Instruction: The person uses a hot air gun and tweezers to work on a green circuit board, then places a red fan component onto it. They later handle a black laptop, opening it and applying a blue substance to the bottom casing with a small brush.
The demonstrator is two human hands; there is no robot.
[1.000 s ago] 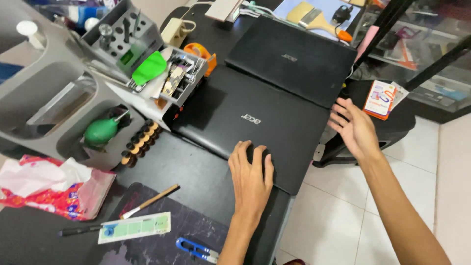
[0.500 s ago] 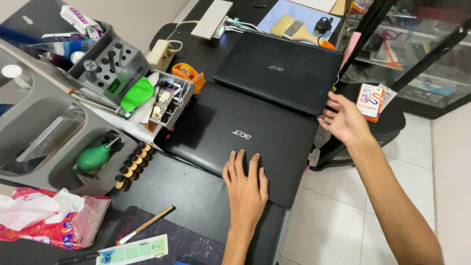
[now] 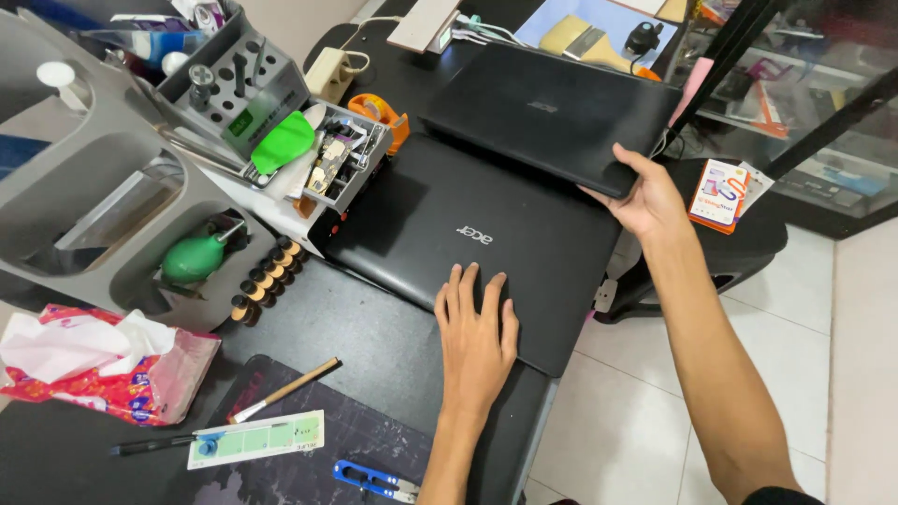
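Two closed black laptops lie on a dark table (image 3: 346, 327). My left hand (image 3: 475, 329) rests flat, fingers spread, on the lid of the near laptop (image 3: 468, 234) close to its front edge. My right hand (image 3: 644, 198) grips the near right corner of the far laptop (image 3: 552, 112), thumb on top and fingers under its edge. The far laptop overlaps the back edge of the near one.
A grey tool organiser (image 3: 140, 187) with a green air blower (image 3: 195, 257), small bottles and a parts tray fills the left. A tissue pack (image 3: 103, 365), brush, pen, ruler card and blue snips (image 3: 369, 480) lie in front. A black stool (image 3: 739, 245) holds a small box. Tiled floor lies right.
My right hand moved from beside the near laptop up to the far laptop's corner and took hold of it. My left hand stayed flat on the near lid.
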